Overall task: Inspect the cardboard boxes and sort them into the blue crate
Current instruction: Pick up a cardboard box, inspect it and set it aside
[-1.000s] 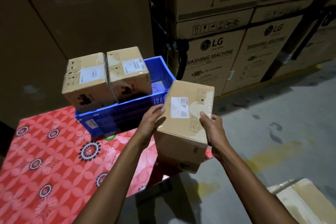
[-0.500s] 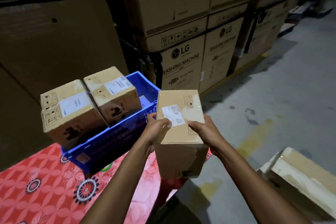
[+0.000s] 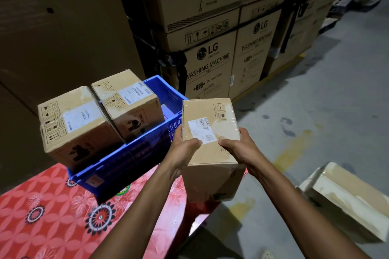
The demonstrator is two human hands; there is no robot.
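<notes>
Brown cardboard, taped, oblong, with a white shipping label on top: one box (image 3: 210,111), held in the air by both hands. The left hand (image 3: 185,149) grips the near left edge, thumb lying over the label. The right hand (image 3: 237,149) grips the near right edge, fingers curled onto the top face.

Progress, as judged:
- Blue ribbed plastic crate (image 3: 130,157), just left of the grip, its far corner almost touching the held box.
- Two similar labelled cardboard boxes, the near one (image 3: 73,130) and the far one (image 3: 128,103), side by side in the crate and rising well above its rim. These count as sorted.
- Held box: under inspection, label up, not yet in the crate. A free bay shows at the crate's end nearest the grip.
- One pale, scuffed cardboard box (image 3: 347,202), low and right of the grip, probably waiting its turn.

Surface: a table under a red floral cloth (image 3: 42,216), below and left of the grip, bears the crate.

Room: grey concrete floor (image 3: 315,111) with yellow paint marks beneath the grip. Tall strapped washing-machine cartons (image 3: 210,59) are stacked beyond it. Dim warehouse light.
</notes>
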